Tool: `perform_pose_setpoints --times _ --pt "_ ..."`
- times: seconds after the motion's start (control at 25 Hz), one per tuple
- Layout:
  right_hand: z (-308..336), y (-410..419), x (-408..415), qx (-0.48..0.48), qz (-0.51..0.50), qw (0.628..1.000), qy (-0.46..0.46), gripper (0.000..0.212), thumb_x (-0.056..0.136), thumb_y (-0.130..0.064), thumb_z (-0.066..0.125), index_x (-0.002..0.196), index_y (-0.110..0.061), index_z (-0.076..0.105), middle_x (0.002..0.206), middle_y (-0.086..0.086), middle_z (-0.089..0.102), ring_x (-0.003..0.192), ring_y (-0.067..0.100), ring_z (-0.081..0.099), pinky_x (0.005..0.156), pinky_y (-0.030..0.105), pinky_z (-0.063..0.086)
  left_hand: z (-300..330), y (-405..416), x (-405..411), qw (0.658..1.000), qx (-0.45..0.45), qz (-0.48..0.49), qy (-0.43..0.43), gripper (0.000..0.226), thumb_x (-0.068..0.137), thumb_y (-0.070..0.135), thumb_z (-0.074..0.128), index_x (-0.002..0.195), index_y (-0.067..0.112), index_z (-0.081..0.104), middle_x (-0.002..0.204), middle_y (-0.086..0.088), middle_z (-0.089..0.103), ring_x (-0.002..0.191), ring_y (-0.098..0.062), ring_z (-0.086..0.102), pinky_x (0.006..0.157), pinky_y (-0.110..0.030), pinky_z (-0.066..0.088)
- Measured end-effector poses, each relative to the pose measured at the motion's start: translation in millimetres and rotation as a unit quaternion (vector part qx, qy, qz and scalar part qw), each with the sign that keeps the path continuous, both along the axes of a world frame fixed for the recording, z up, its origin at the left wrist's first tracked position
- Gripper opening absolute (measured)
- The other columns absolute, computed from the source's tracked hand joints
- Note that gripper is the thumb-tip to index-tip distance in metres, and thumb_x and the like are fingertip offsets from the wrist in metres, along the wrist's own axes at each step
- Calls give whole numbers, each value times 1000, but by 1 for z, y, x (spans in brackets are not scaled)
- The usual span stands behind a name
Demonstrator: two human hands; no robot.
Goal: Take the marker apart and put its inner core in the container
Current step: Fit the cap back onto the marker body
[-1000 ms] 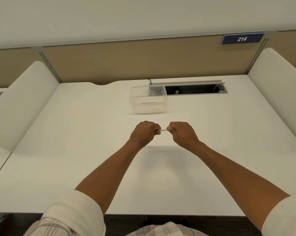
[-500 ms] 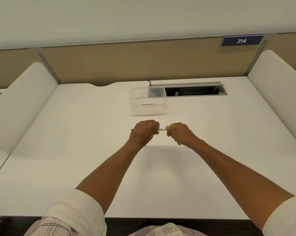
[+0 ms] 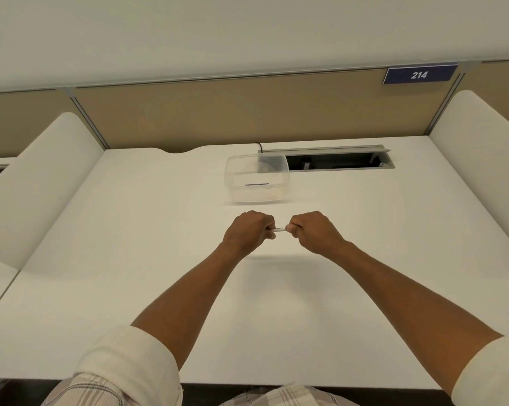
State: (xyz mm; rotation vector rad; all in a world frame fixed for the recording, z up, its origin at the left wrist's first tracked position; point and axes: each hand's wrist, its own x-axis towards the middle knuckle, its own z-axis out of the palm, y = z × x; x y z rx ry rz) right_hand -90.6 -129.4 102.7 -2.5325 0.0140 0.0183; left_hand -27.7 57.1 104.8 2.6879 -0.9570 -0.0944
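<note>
- Head view: I see both forearms reaching over a white surface [image 3: 130, 259], sleeves rolled up above the elbows.
- Left hand [image 3: 248, 231]: grip clenched around one end of the marker [image 3: 279, 229], knuckles up.
- Right hand [image 3: 313, 231]: grip clenched on the other end, fist facing the left one.
- Marker: held level between the two fists, above the surface near its middle; I see only a short pale stretch in the gap. Whether its parts are separated I cannot tell.
- Container [image 3: 257, 178]: clear plastic, open, standing on the surface beyond the hands and apart from them, just beside the left end of a cable slot [image 3: 339, 161]. A thin dark line shows through its near wall; I cannot tell what it is.
- Rear panel: blue plate [image 3: 419, 75] reading 214, upper right.
</note>
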Motion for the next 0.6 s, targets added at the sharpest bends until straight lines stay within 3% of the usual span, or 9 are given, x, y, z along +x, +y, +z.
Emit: perform_pose_setpoints --times 0.12,0.24,0.28,0.36,0.44,0.6 --pt "0 5 6 84 -55 992 71 38 97 -26 52 64 -8 61 58 0 57 54 19 48 52 31 39 -1 -1 2 1000 -5 3 -12 10 85 24 70 89 16 65 83 -2 68 76 -26 57 61 -32 37" --pt "-1 7 11 312 -156 913 213 38 98 -32 48 65 -14 53 54 -4 36 45 13 29 43 22 25 0 -3 3 999 2 -4 -51 12 85 23 70 86 16 60 82 -1 65 72 -27 57 59 -31 35" --pt "-1 8 12 341 -163 896 233 37 99 -33 47 67 -14 53 55 -3 35 44 12 29 41 21 24 0 -3 4 998 5 -5 -59 12 86 23 70 85 16 60 81 0 65 71 -28 57 58 -31 35" --pt "-2 7 14 293 -133 926 197 39 98 -34 48 68 -12 58 57 0 41 48 16 35 43 23 28 1 -2 6 998 6 -5 -62 12 87 22 69 84 16 59 80 0 64 71 -28 57 57 -31 37" --pt "-3 3 13 134 -68 984 92 36 97 -34 51 70 -12 63 61 -1 52 56 21 46 52 31 37 3 -2 10 998 7 -7 -54 8 89 21 66 86 15 62 81 0 65 72 -29 58 58 -32 39" --pt "-7 -4 8 -30 -10 999 -41 24 96 -33 53 77 -18 55 71 -4 54 68 20 50 57 35 39 4 -4 14 998 22 -26 -56 10 94 20 58 94 15 66 85 -3 67 75 -29 58 61 -36 44"
